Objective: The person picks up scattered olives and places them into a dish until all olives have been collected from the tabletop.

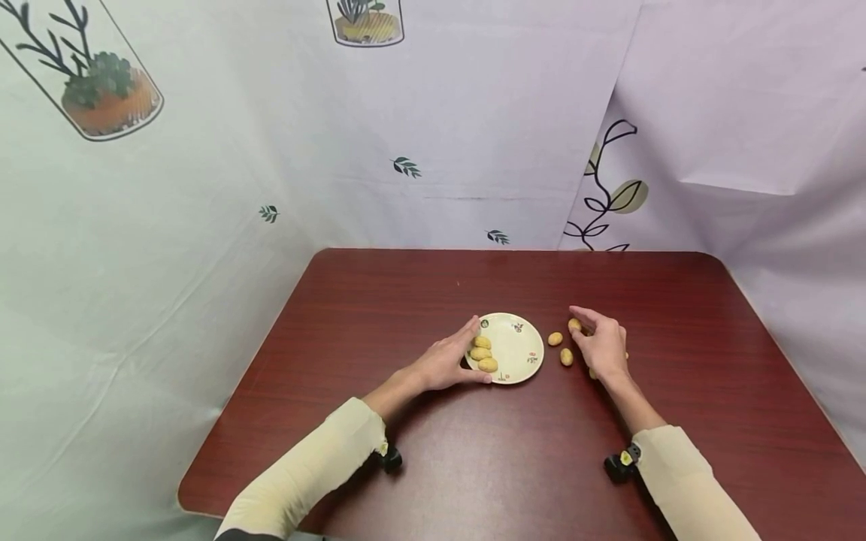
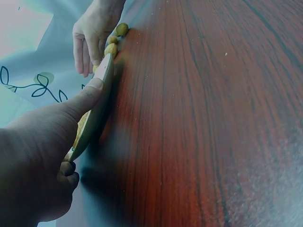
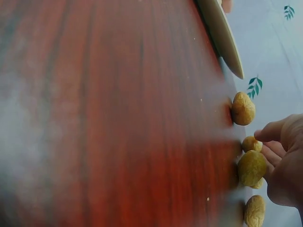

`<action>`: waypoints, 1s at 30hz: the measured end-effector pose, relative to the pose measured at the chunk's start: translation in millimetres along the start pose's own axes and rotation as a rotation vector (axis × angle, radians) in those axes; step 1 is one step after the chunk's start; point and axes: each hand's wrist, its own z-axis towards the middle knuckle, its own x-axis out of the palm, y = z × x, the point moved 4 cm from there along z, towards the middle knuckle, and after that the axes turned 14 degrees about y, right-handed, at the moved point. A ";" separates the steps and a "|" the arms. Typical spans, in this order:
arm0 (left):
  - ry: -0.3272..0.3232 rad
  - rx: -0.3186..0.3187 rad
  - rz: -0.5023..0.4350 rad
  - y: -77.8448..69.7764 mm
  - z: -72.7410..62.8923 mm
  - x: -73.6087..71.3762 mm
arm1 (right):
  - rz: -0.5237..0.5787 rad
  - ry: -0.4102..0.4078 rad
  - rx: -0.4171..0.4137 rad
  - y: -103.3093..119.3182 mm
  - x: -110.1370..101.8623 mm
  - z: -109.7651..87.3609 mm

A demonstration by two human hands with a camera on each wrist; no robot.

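Observation:
My left hand (image 1: 443,362) holds the left side of a cream plate (image 1: 517,353) with small printed motifs, its thumb along the near rim. In the left wrist view, the thumb lies on the rim and the other fingers curl below the edge. Three small yellow potatoes (image 1: 481,353) lie on the plate beside that hand. To the right of the plate, my right hand (image 1: 604,344) has its thumb and fingers around another small potato (image 1: 574,324). In the right wrist view, this potato (image 3: 252,143) is by the thumb tip, partly hidden.
Loose potatoes (image 1: 566,357) lie on the dark red wooden table (image 1: 379,300) between plate and right hand, others partly under that hand. A printed white cloth (image 1: 446,113) hangs behind the table and along its sides. Dark wrist cameras (image 1: 619,467) hang below both cuffs.

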 end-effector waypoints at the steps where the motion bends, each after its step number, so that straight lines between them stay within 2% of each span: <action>1: 0.001 -0.002 0.001 0.1 0.2 0.2 | -0.003 0.004 -0.001 0.0 0.4 0.3; 9: 0.004 -0.004 0.005 0.4 0.2 1.1 | 0.011 0.041 0.011 -1.8 2.2 1.9; 16: -0.001 0.002 0.005 0.0 0.6 0.8 | 0.157 0.125 0.005 -6.3 3.0 1.5; 30: -0.001 -0.001 0.004 -0.8 -0.6 0.4 | 0.225 0.128 0.027 -12.0 0.1 3.1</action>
